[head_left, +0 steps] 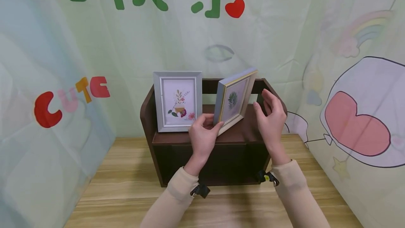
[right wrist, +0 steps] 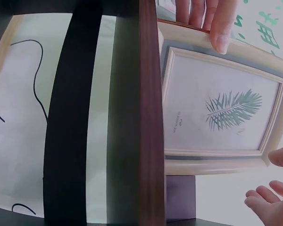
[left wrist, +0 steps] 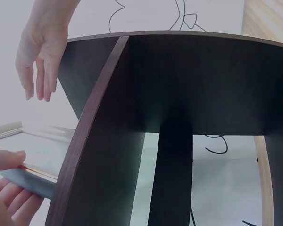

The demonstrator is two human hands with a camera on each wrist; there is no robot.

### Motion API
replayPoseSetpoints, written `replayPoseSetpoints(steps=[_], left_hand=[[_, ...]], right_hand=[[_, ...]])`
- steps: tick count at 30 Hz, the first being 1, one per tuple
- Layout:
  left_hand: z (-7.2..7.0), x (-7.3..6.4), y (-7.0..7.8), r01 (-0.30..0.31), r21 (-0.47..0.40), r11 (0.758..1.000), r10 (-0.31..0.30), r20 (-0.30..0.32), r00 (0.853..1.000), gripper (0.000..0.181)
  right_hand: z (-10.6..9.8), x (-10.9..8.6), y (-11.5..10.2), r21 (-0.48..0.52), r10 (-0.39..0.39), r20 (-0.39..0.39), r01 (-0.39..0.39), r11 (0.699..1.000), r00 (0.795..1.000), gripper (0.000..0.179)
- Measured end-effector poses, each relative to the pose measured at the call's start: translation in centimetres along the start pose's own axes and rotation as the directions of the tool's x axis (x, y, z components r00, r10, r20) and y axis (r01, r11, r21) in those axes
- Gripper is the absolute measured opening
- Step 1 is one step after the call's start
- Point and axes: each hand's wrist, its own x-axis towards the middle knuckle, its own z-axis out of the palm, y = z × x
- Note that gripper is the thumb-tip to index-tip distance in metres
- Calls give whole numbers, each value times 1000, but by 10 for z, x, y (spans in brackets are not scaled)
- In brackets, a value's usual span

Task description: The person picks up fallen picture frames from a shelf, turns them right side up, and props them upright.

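Observation:
A photo frame with a green leaf print (head_left: 233, 100) stands turned at an angle on the dark brown shelf's upper board. My left hand (head_left: 204, 133) pinches its left edge near the bottom, thumb on the front and fingers behind, as the left wrist view also shows. To the right of this frame, my right hand (head_left: 270, 115) is held apart from it, fingers loosely bent with nothing in them. At the left of the same board stands a grey-white photo frame with a flower print (head_left: 180, 101), facing forward. In the right wrist view the leaf-print frame (right wrist: 221, 103) appears sideways.
The small dark brown shelf (head_left: 205, 138) has raised sides and a lower compartment (head_left: 209, 164). It stands on a wood-grain table (head_left: 126, 192). Printed cloth (head_left: 126, 52) hangs behind and at both sides, close to the shelf's back.

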Motion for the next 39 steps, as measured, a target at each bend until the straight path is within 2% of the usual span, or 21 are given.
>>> replayPoseSetpoints(steps=[7, 11, 15, 26, 32, 39], left_hand=[[7, -6, -2, -51, 19, 999, 52, -61, 997, 25], [10, -8, -3, -87, 26, 996, 89, -102, 991, 26], [14, -10, -3, -97, 51, 994, 104, -138, 985, 24], [18, -14, -4, -132, 150, 980, 158, -178, 971, 24], [20, -16, -4, -157, 170, 973, 189, -189, 964, 23], [22, -17, -4, -174, 199, 964, 214, -201, 956, 23]], right_hand=[[-1, 10, 0, 18, -18, 17, 17, 1000, 1000, 41], [-1, 14, -1, 22, -26, 28, 25, 999, 999, 40], [-1, 18, -3, 40, -30, 36, 28, 999, 999, 39], [-2, 34, -14, 90, -70, 88, 62, 994, 994, 41], [-2, 44, -15, 141, -115, 179, 90, 986, 977, 40], [1, 51, -18, 187, -207, 278, 159, 969, 938, 41]])
